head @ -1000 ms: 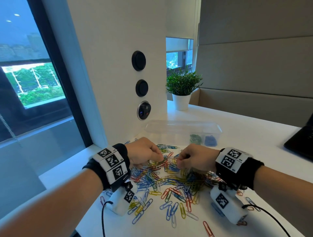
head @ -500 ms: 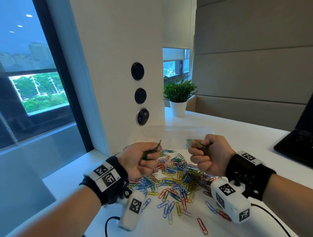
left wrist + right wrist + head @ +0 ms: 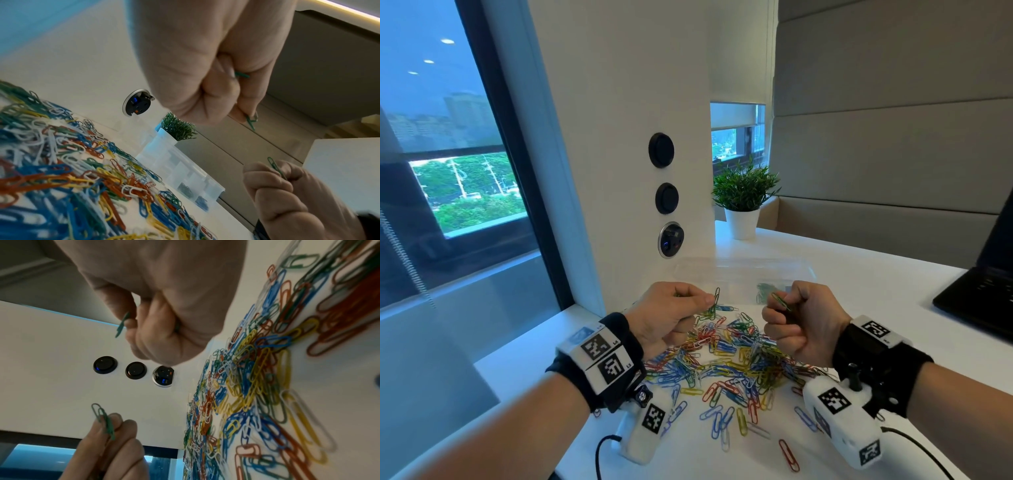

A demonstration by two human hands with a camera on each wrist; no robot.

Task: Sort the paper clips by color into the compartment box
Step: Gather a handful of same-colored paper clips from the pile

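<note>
A heap of mixed-colour paper clips (image 3: 722, 356) lies on the white table (image 3: 876, 294). Behind it stands the clear compartment box (image 3: 743, 274), with green clips (image 3: 765, 291) in one compartment. My left hand (image 3: 710, 301) is raised above the heap's far edge and pinches green clips (image 3: 716, 297) between thumb and fingers; the left wrist view shows these green clips (image 3: 251, 121). My right hand (image 3: 779, 306) is raised opposite it and pinches a green clip (image 3: 780, 301); this green clip (image 3: 122, 324) also shows in the right wrist view. The two hands do not touch.
A potted plant (image 3: 743, 195) stands behind the box. A dark laptop (image 3: 983, 298) sits at the right edge. A white pillar with round switches (image 3: 667, 198) rises at the left of the box. A few clips (image 3: 789, 455) lie loose near the front edge.
Both hands were down in the heap a second ago. They have lifted off it, each holding green clips, and now hang just in front of the box.
</note>
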